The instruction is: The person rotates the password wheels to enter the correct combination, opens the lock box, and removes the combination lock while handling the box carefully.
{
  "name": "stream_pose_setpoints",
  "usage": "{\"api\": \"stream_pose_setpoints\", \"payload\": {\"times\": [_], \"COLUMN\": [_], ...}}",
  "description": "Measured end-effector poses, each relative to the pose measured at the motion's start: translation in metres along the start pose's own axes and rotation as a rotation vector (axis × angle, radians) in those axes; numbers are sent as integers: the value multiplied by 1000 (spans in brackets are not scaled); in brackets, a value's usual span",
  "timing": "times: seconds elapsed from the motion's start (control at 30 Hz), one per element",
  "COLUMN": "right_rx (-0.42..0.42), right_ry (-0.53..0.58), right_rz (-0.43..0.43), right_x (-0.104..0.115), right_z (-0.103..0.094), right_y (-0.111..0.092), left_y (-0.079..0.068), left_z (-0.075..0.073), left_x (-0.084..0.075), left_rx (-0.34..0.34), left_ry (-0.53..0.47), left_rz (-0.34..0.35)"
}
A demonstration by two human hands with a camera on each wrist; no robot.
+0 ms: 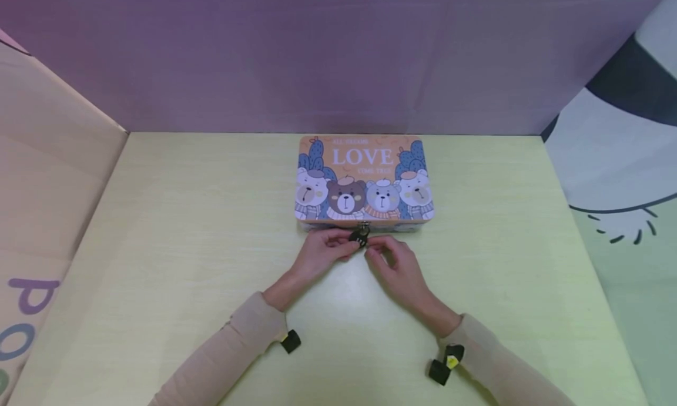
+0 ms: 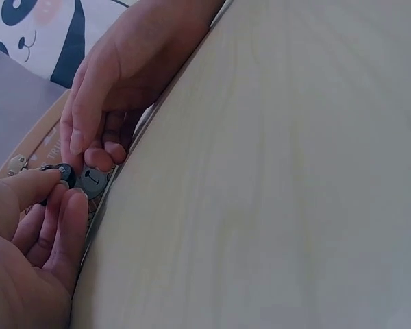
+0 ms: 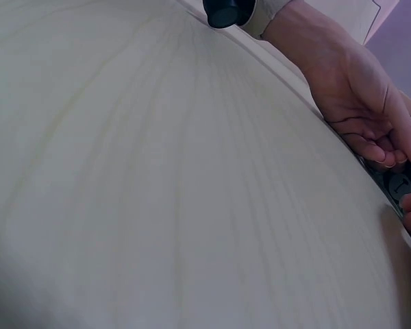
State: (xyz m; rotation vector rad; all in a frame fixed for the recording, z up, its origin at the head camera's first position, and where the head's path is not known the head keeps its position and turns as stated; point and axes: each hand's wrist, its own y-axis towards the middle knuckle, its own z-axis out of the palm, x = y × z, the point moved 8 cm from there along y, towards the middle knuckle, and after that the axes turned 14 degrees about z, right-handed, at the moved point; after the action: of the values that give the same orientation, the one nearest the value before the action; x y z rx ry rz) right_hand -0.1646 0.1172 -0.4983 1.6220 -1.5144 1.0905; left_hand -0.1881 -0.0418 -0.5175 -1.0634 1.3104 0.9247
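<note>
Left hand [image 1: 321, 252] pinches a black, pale-marked padlock [image 1: 358, 238] fronting the tin box [image 1: 364, 180] by the desk [image 1: 185, 218] far edge! Right hand [image 1: 400, 277] alongside, grip unclear.

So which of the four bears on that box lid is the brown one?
In the head view, the brown bear is second from left on the box; the other three have pale faces.
</note>
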Motion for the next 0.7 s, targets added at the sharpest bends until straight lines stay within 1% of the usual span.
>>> {"api": "stream_pose_setpoints", "payload": {"times": [0.37,0.7], "right_rx": [1,4], "right_ry": [4,0], "right_rz": [8,17], "right_x": [-1,-2], "right_z": [0,0], "right_y": [0,0], "left_y": [0,0], "left_z": [-2,0], "left_x": [1,2], "left_rx": [-37,-3], "left_ry": [16,-13], "left_rz": [-4,-19]}}
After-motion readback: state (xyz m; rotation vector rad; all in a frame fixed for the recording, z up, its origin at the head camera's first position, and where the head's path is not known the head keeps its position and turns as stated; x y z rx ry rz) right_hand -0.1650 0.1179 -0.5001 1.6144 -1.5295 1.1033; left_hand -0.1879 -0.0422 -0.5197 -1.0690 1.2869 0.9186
